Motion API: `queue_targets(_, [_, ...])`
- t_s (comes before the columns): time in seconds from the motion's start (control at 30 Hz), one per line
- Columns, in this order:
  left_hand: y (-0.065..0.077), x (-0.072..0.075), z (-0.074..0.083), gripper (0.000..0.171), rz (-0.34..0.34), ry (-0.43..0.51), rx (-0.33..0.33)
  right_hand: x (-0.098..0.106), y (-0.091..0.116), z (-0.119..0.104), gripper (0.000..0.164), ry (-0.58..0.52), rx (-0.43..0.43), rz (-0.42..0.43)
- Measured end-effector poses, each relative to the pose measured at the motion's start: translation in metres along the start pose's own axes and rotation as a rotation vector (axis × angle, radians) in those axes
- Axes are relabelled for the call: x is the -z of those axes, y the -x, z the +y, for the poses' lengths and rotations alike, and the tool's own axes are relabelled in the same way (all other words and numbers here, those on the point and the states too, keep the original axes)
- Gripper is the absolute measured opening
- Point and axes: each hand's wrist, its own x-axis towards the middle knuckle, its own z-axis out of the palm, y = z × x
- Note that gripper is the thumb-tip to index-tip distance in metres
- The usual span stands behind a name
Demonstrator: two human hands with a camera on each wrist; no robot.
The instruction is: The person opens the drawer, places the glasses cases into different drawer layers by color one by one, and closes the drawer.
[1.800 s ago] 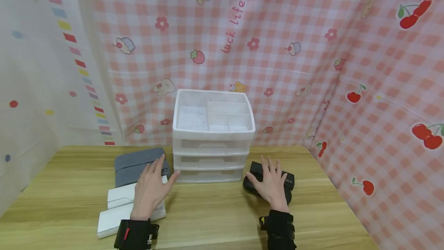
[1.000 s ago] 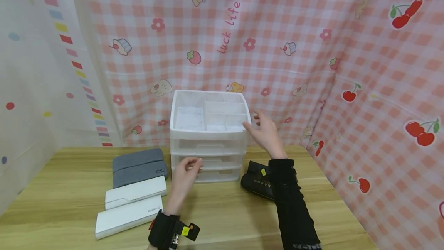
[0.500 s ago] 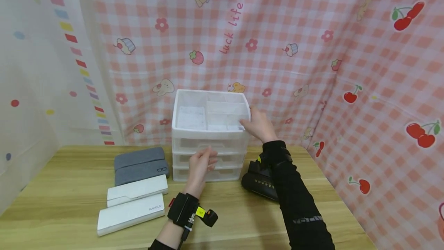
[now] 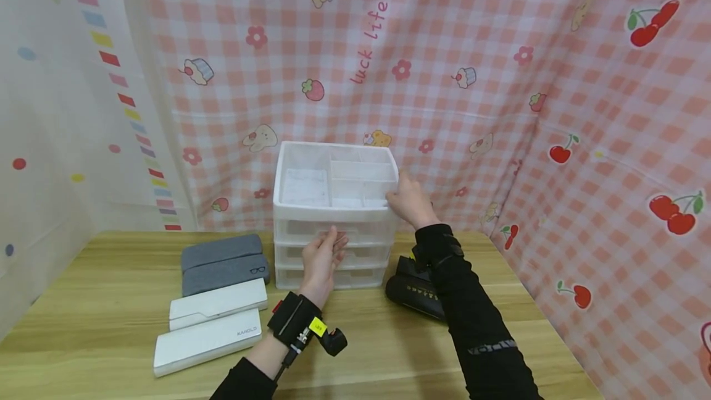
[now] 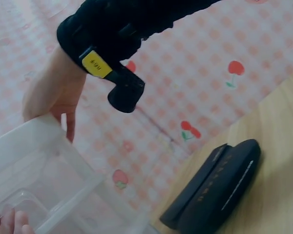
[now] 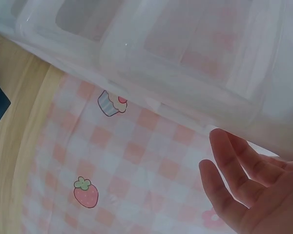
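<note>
Both hands at the white plastic drawer unit

Nearest on the pale wooden table lies a long white lettered case, with a second slim white case just beyond it. Further back, on the left, sits a flat grey fabric-looking case; on the right, the person's right sleeve partly covers a rounded black case.

The left hand is at the front of the top drawer, fingers half-bent near its moulded pull; whether they have hooked it, I cannot tell.

The translucent white plastic drawer unit stands upright at the table's back. The right hand grips its upper right rim, the fingers loosely bent against the outer side.

The unit looks light, smooth and fairly stiff, so it could slide when tugged; its thin walls may flex or crack. The thick rim seems the best hold for steadying, the middle of the pull for an even draw.

Behind hangs a pink-checked curtain.
</note>
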Motion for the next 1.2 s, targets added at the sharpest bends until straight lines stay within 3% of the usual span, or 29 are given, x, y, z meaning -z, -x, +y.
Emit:
queue_targets(0.2, [0.003,0.001,0.002,0.034,0.018,0.007,0.059,0.000,0.000,0.001,0.052,0.008,0.005,-0.015])
queue_targets(0.4, [0.014,0.008,0.004,0.037,-0.042,-0.020,0.121,-0.001,0.000,0.001,0.053,-0.008,-0.005,-0.032])
queue_targets(0.7, [0.038,0.019,0.005,0.039,-0.137,-0.003,0.179,-0.001,-0.001,0.000,0.052,0.000,-0.011,-0.031])
queue_targets(0.93, [0.066,0.026,0.006,0.038,-0.195,-0.019,0.204,-0.001,0.000,0.000,0.054,0.017,0.004,-0.033])
queue_targets(1.2, [0.085,0.029,0.005,0.040,-0.202,-0.030,0.199,0.000,0.000,0.002,0.053,0.002,0.015,-0.061])
